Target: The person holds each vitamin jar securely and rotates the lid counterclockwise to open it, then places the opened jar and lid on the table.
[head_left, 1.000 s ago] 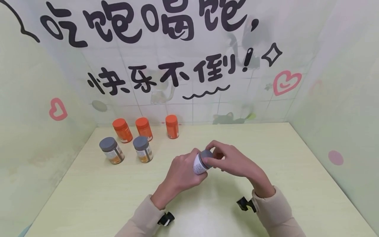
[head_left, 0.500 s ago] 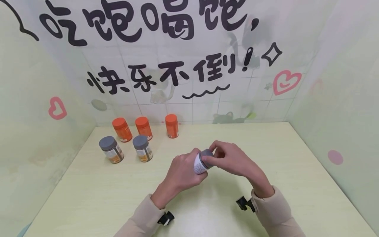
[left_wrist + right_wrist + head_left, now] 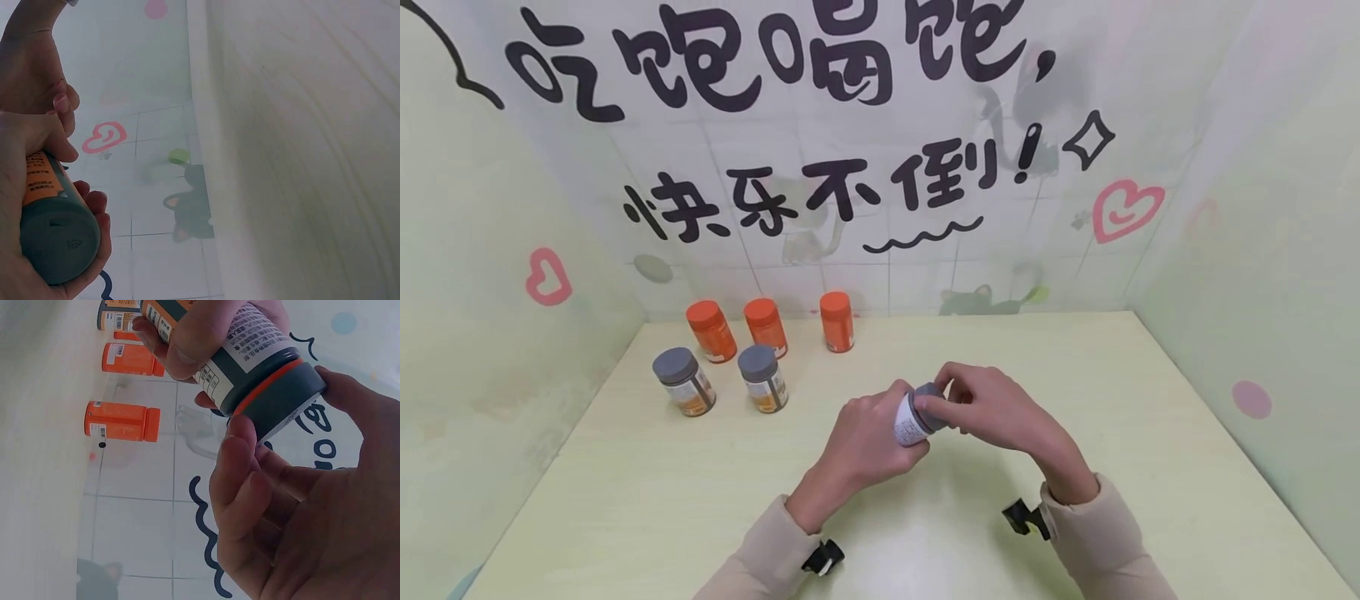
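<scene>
Over the middle of the table, my left hand [image 3: 863, 440] grips a supplement bottle [image 3: 910, 423] round its body. The bottle is tilted, its grey lid [image 3: 932, 408] toward my right hand [image 3: 1000, 408], whose thumb and fingers pinch the lid by its side. In the right wrist view an orange band [image 3: 269, 386] shows between the dark lid [image 3: 284, 403] and the labelled body [image 3: 259, 340]. The left wrist view shows the bottle's round dark base [image 3: 61, 240] and orange label [image 3: 45, 178], with fingers wrapped around them.
Two grey-lidded bottles, one left [image 3: 685, 383] and one right [image 3: 763, 381], stand at the table's left. Behind them are orange bottles [image 3: 711, 332], [image 3: 766, 327] and, further right, another orange bottle [image 3: 837, 322] near the printed back wall [image 3: 880, 283]. Side walls enclose the table [image 3: 625, 500].
The right hand's fingers have shifted a little on the lid, and both hands with the bottle have moved slightly right. The standing bottles have not moved.
</scene>
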Available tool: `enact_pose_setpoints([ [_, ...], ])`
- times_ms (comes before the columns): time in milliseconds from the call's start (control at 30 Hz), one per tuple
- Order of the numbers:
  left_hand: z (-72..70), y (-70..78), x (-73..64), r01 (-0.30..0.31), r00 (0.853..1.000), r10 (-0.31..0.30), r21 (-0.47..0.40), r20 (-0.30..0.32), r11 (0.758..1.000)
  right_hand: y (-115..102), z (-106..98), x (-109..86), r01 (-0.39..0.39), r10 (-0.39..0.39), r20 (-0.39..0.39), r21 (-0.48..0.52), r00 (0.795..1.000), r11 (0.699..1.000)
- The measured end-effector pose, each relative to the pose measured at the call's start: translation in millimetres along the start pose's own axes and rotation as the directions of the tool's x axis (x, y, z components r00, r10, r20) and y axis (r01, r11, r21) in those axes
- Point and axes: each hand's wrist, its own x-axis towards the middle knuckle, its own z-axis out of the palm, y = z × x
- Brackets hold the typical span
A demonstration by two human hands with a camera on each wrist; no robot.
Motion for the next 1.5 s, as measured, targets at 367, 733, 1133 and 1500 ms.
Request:
enact_pose_setpoints([
  [367,2.2,-0.7,-3.4,0.002,1.0,-0.002,0.007,0.028,1.0,-1.9,1.3,-2.8,-0.02,0.02,0.054,0.007,0.998,1.0],
  [733,4.6,-1.9,-4.1,-0.001,1.0,0.001,0.025,0.012,1.0,-0.4,0.3,-4.2,-0.001,0.0,0.085,0.001,0.996,1.0],
  [1133,4.8,-0.3,-4.5,0.015,0.999,-0.015,0.002,0.029,1.0,1.3,2.6,-4.4,0.044,-0.044,0.078,0.0,0.996,0.999],
  [1500,4.1,0.9,-3.5,0.009,1.0,-0.009,0.009,0.03,1.0,-1.9,1.4,-5.1,0.003,-0.004,0.044,0.026,0.999,1.0],
])
